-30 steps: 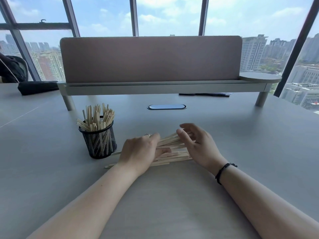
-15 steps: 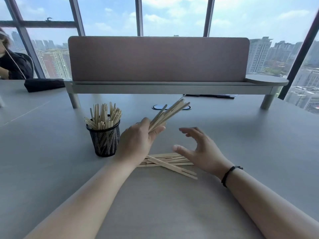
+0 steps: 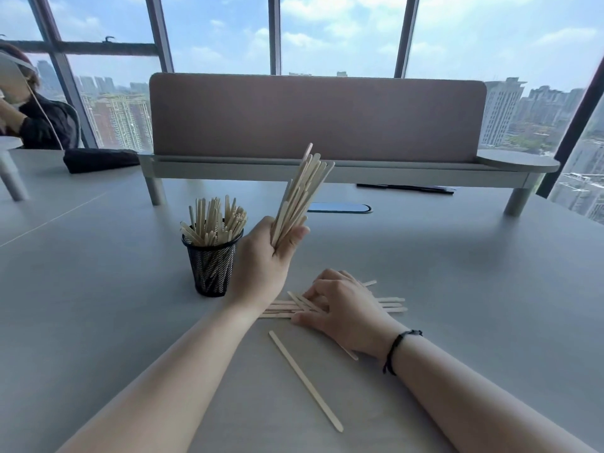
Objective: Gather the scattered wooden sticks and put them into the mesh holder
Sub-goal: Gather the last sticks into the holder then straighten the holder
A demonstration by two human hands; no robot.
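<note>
The left hand (image 3: 264, 256) is raised off the table, forearm angled up from the near edge, fingers curled round a bundle of sticks (image 3: 300, 191). The right hand (image 3: 343, 308) lies palm down, fingers bent, a black band on its wrist

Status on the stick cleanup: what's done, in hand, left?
Done: the mesh holder already stands packed with sticks. In hand: the left hand grips a bundle of sticks raised beside the holder. Left: the right hand rests on the loose pile on the table; one stray stick lies nearer.
</note>
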